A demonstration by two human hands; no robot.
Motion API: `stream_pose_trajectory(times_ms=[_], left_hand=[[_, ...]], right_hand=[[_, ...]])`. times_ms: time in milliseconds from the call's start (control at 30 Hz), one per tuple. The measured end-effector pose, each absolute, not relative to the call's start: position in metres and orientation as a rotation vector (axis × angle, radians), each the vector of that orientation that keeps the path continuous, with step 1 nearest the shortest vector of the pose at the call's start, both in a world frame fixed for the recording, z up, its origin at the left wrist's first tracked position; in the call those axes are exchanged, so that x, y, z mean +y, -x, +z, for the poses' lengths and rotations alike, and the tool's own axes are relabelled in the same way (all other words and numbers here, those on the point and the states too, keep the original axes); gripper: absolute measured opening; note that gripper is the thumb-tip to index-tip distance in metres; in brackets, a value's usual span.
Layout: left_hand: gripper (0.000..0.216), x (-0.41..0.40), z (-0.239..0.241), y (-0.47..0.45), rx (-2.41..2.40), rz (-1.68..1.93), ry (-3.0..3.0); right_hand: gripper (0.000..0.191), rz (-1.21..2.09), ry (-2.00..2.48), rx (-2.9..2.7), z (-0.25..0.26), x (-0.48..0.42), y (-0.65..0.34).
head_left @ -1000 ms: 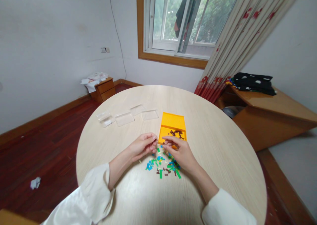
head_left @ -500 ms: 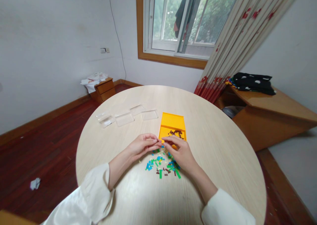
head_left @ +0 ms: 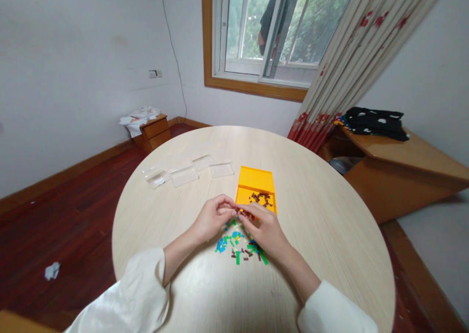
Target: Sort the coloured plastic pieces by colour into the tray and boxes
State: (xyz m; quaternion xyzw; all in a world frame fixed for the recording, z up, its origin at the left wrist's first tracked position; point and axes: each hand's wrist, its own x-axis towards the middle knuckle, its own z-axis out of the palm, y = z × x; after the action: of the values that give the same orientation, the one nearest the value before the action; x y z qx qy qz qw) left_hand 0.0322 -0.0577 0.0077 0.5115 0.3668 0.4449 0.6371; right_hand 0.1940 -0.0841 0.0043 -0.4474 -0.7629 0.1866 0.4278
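My left hand (head_left: 212, 219) and my right hand (head_left: 264, 228) meet at the fingertips just over the front edge of an open yellow box (head_left: 256, 177). The fingers of both are closed in a pinch. Small brown building bricks (head_left: 240, 211) show between the fingertips; their exact shape is too small to tell. Inside the box's near half lie loose brown bricks (head_left: 261, 197). Under and in front of my hands, blue bricks (head_left: 221, 244), green bricks (head_left: 238, 258) and more brown pieces (head_left: 245, 259) are scattered, some of them hidden by my right hand.
Several clear plastic trays (head_left: 184, 176) stand at the back left of the round table (head_left: 330, 255). A drawer cabinet (head_left: 157, 130) with papers is by the left wall. To the right stands a wooden desk (head_left: 414, 162) with black cloth. Beyond the window, a person (head_left: 269, 23) is partly visible.
My left hand has curled its fingers more and turned inward. My right fingertips have moved slightly left, bringing the hands closer together. The scattered bricks and the box look the same.
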Motion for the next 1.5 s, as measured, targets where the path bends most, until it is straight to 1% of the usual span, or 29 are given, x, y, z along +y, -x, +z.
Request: stream_pose_trajectory(times_ms=[133,333,567,967,1067,1167,1300,1500], left_hand=[[0.020,-0.059,0.008,-0.033,0.854,1.024,-1.187],[0.022,-0.057,0.005,-0.032,0.862,1.005,-1.193],[0.033,-0.055,0.001,-0.031,0.887,0.980,-1.158],[0.048,-0.056,0.005,-0.032,0.774,0.925,-1.024],[0.046,-0.054,0.003,-0.030,0.795,0.964,-0.985],[0.037,-0.051,0.001,-0.029,0.830,1.040,-0.988],[0.025,-0.049,0.002,-0.028,0.861,1.132,-1.028],[0.024,-0.049,0.005,-0.028,0.890,1.158,-1.073]], right_hand=[[0.025,0.410,1.081,-1.968,0.002,-0.085,-0.192],[0.021,0.369,1.098,-1.970,0.000,-0.087,-0.189],[0.018,0.371,1.099,-1.972,0.001,-0.087,-0.188],[0.019,0.312,1.111,-1.993,0.001,-0.085,-0.189],[0.018,0.220,1.162,-1.920,0.005,-0.083,-0.196],[0.018,0.098,1.237,-1.774,0.009,-0.080,-0.207],[0.023,-0.031,1.290,-1.685,0.011,-0.074,-0.221],[0.029,-0.163,1.330,-1.664,0.005,-0.069,-0.227]])
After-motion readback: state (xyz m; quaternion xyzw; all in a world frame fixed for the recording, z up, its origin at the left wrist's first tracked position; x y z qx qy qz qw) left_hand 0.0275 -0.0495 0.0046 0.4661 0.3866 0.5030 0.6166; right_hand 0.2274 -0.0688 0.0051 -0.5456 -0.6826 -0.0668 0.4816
